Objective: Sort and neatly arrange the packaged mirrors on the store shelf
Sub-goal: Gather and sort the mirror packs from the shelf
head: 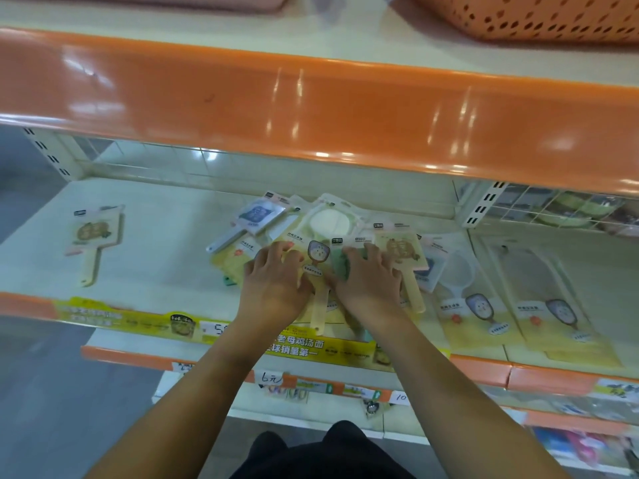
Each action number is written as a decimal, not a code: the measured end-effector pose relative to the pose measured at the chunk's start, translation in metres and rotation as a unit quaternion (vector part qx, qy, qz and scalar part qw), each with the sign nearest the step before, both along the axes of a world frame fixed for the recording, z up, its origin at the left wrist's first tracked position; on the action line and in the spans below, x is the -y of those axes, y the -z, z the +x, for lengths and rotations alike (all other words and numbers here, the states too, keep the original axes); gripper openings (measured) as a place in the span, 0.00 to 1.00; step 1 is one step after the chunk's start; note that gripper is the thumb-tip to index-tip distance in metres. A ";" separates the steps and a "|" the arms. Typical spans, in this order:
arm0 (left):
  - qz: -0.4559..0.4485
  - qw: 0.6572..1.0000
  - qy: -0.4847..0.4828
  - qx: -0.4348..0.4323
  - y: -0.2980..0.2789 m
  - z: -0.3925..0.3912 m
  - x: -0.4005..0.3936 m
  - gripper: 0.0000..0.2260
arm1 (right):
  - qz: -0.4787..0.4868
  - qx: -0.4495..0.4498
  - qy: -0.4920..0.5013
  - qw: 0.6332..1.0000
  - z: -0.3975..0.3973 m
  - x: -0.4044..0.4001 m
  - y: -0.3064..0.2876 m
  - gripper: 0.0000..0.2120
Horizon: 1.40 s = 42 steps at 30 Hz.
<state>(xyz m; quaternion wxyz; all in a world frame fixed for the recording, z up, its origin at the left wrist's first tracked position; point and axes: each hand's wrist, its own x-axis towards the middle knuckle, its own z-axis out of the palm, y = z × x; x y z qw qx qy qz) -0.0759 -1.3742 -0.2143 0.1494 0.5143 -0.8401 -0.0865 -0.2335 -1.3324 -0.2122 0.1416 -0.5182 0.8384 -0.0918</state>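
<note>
Cream store shelf (pixel 145 257) beneath an orange-edged upper shelf (pixel 311 108). Mid-shelf, a loose overlapping pile of packaged mirrors (pixel 321 236), handles toward the front edge. Left hand (pixel 276 274) pressing down on the yellow-carded pack, fingers spread and bent, gripping nothing. Right hand (pixel 368 274) just beside it, curled fingers resting on a green pack; grip cannot be told. Far left, one lone hand mirror (pixel 93 236). Right, two yellow-carded packs (pixel 518 305) lying side by side. Orange perforated basket (pixel 536 15) above.
</note>
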 end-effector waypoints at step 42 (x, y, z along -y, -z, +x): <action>-0.031 0.986 -0.162 -0.003 -0.011 0.016 -0.053 0.15 | -0.113 0.052 -0.175 0.977 0.012 0.007 -0.015 0.24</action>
